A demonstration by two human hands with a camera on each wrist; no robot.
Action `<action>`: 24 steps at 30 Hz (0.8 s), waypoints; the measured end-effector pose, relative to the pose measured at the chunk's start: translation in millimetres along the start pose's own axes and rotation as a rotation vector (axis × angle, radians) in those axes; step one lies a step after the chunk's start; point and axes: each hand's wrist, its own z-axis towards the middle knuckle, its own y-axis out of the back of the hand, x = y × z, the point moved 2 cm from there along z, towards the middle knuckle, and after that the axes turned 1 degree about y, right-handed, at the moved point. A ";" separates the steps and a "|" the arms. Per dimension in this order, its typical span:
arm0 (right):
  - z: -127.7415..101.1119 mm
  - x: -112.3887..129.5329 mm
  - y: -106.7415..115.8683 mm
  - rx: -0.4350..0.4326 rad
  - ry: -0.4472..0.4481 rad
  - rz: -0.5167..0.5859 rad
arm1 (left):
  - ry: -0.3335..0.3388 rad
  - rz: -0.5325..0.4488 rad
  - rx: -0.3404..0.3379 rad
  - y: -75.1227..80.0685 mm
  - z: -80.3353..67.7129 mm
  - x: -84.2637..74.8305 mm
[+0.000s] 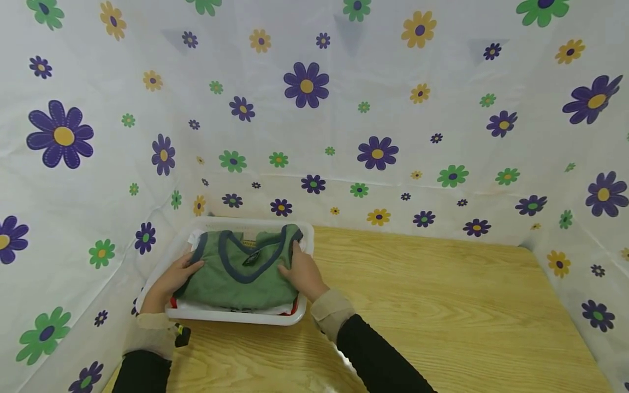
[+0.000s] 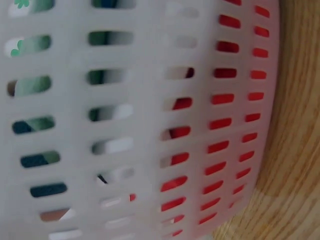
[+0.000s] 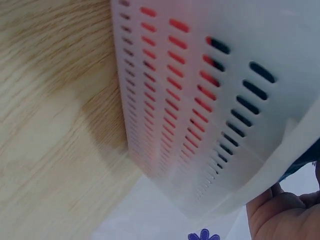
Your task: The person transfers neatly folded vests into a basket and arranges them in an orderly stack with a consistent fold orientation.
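Note:
A folded green shirt [image 1: 255, 286] with navy trim lies on top of other folded clothes in a white plastic basket [image 1: 231, 315]. At the shirt's left edge, my left hand [image 1: 169, 281] grips it with the thumb on top; its other fingertips are hidden. My right hand [image 1: 303, 273] holds the opposite edge near the navy shoulder trim, thumb on the cloth. In the right wrist view, that hand [image 3: 285, 215] shows just past the basket rim [image 3: 280, 172]. The left wrist view has only the slotted basket wall [image 2: 147, 150], with red, white and green cloth behind it.
The basket stands on a wood-grain table [image 1: 442, 305], toward its left side. A white flowered sheet [image 1: 344, 120] rises behind the table and along both sides. A small black and yellow object [image 1: 182, 334] is beside my left wrist.

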 end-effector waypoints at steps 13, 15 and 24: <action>-7.3 3.5 -3.8 -0.061 0.242 -0.221 | 0.023 0.110 -0.021 -2.3 1.0 3.7; -7.9 3.5 -3.7 -0.097 0.279 -0.280 | 0.041 0.147 -0.030 -2.0 2.3 4.1; -7.6 -2.2 -8.1 -0.208 0.296 -0.400 | -0.015 0.328 -0.135 13.9 56.3 92.3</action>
